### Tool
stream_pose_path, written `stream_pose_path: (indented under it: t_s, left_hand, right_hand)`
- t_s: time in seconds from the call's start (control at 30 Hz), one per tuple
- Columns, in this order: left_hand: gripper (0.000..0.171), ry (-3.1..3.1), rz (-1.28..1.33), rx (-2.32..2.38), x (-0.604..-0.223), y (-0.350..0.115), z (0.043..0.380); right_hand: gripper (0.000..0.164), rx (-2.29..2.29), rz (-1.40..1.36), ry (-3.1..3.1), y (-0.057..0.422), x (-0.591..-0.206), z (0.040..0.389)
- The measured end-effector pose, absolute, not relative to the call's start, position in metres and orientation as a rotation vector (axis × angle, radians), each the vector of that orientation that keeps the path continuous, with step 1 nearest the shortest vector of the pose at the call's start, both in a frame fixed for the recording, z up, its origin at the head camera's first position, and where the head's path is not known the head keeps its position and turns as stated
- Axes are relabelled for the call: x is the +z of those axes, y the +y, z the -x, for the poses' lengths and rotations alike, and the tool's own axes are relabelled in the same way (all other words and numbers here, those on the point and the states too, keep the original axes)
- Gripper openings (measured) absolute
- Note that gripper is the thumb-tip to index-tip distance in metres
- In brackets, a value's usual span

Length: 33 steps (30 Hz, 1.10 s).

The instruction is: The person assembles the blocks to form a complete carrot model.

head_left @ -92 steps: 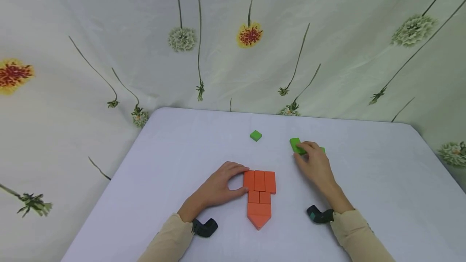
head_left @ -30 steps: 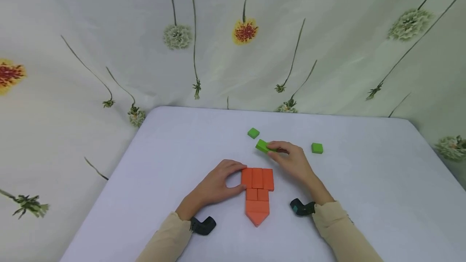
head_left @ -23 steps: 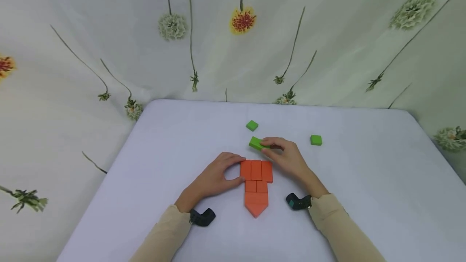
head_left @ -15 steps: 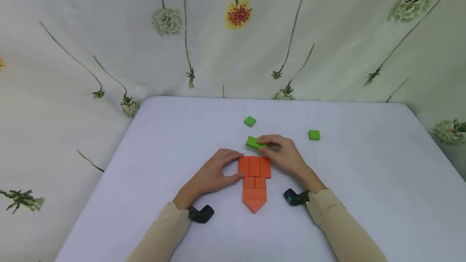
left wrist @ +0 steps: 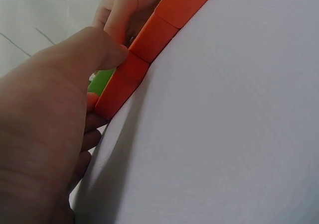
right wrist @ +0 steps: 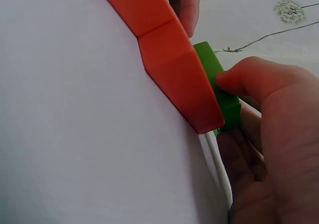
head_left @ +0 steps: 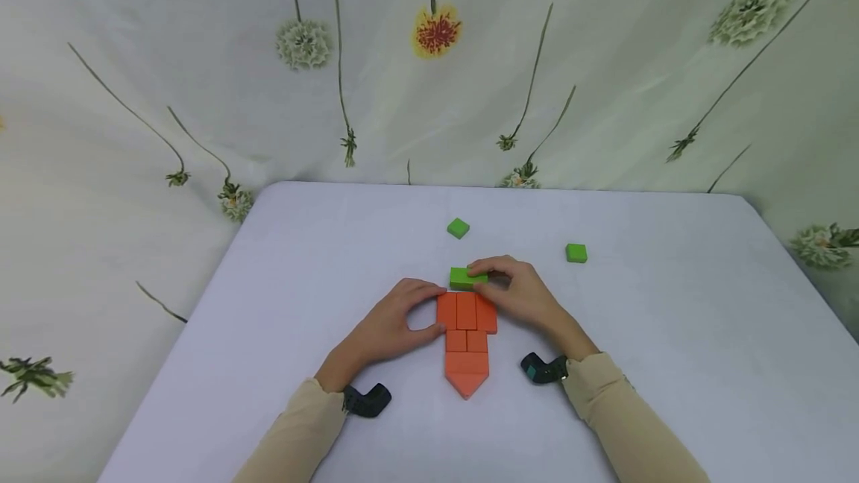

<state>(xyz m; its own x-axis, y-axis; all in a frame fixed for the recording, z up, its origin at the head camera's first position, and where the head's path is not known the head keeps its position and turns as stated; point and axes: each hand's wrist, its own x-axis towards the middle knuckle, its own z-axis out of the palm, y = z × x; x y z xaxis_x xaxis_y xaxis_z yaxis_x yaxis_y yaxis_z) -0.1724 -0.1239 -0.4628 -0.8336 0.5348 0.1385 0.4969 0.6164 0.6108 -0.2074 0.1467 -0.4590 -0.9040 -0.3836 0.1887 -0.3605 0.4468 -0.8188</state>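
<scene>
In the head view, flat orange blocks [head_left: 466, 361] lie together in an arrow-like shape, its point toward me. At their far end lies a rectangular green block [head_left: 459, 277], crosswise along the top edge. My right hand [head_left: 522, 293] pinches its right part between thumb and fingers; the right wrist view shows the thumb on the green block [right wrist: 211, 64]. My left hand [head_left: 389, 328] holds the far left orange block [head_left: 446, 310], index finger at its far corner and thumb on its near side. In the left wrist view the thumb presses that orange block [left wrist: 119, 87].
Two small green blocks lie farther back on the white table: one block [head_left: 458, 228] behind the orange shape, another block [head_left: 576, 253] to the right. Behind the table [head_left: 335, 237] hangs a flower-patterned cloth [head_left: 604, 58]. A black wrist camera [head_left: 367, 400] sits on each wrist.
My right hand has brought the rectangular green block leftward from the right, then turned it and lowered it against the orange blocks' far edge. My left hand has kept its place.
</scene>
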Motion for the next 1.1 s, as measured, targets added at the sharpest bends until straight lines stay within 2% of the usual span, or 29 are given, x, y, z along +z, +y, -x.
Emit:
stream_pose_path:
  t_s: [1.1]
  left_hand:
    - [0.055,2.773,-0.882,1.017,-0.4618,-0.1247,0.1699]
  right_hand:
    - [0.021,-1.345,0.761,2.656,0.1460,-0.4552,0.2059]
